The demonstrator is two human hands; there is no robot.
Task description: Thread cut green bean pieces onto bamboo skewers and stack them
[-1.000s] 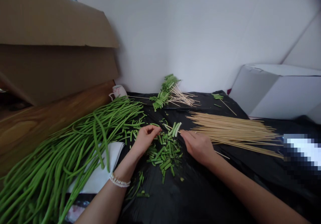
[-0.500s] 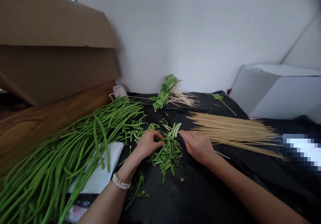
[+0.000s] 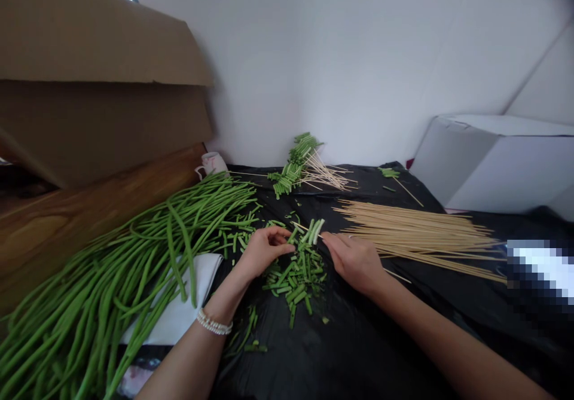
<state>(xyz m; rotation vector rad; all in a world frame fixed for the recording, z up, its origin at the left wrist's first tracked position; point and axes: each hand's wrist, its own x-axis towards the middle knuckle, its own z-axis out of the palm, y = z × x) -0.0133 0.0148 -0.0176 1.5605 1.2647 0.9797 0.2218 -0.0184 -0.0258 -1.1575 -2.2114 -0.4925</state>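
Note:
My right hand [image 3: 354, 257] pinches a wooden skewer [image 3: 299, 226] with several cut bean pieces [image 3: 315, 231] threaded side by side on it. My left hand [image 3: 268, 249], a beaded bracelet at its wrist, has thumb and fingers closed on a short green bean piece [image 3: 293, 234] by the skewer's tip. Below both hands lies a loose heap of cut beans [image 3: 296, 280] on black plastic sheeting [image 3: 314, 358]. Right of my right hand, a broad bundle of bare skewers [image 3: 421, 232] is spread out.
Long whole green beans [image 3: 134, 268] cover the left side, partly over a white sheet [image 3: 206, 274]. Filled skewers [image 3: 296, 164] are stacked at the wall, another filled skewer [image 3: 389, 173] farther right. A mug [image 3: 213, 165], a cardboard box [image 3: 103, 71] and a white box [image 3: 506, 161] stand around.
My left hand has risen slightly from the heap of cut beans and brought a bean piece up to the skewer's tip. My right hand holds the skewer in almost the same place.

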